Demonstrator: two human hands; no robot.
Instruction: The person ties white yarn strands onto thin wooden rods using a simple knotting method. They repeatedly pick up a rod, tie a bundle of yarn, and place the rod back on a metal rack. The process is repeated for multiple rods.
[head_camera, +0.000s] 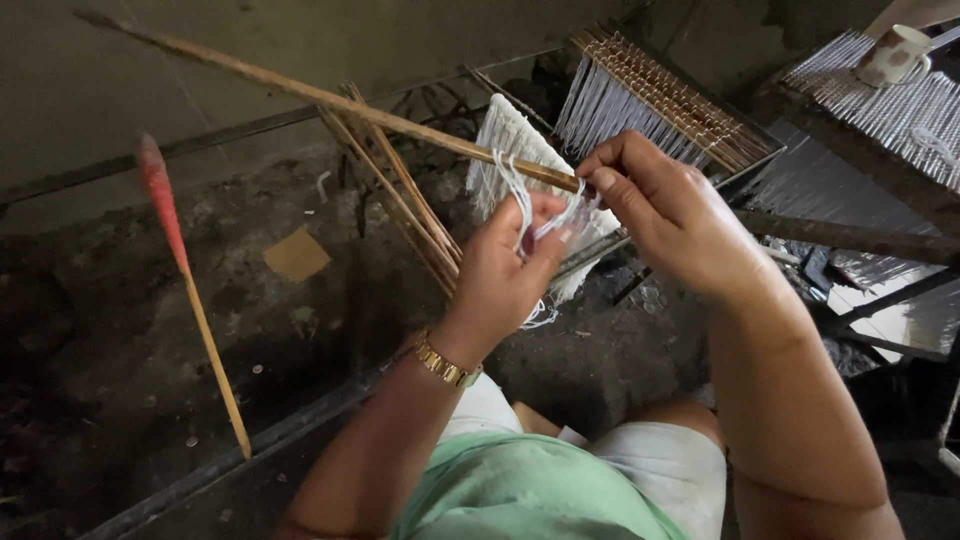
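My left hand (505, 265), with a gold watch at the wrist, holds white thread loops (522, 205) pinched between fingers and thumb. My right hand (665, 215) grips the near end of a long bamboo stick (310, 93) that slants up to the far left. The white loops hang from that stick by my fingers. Behind the hands sits a bundle of white strings (505, 140) on more thin sticks.
A reed frame with white warp threads (660, 100) lies behind my right hand. A stick wound with red thread (165, 215) leans at the left. A spotted mug (893, 55) stands on warp threads at the top right. Dark wooden loom beams cross the dirt floor.
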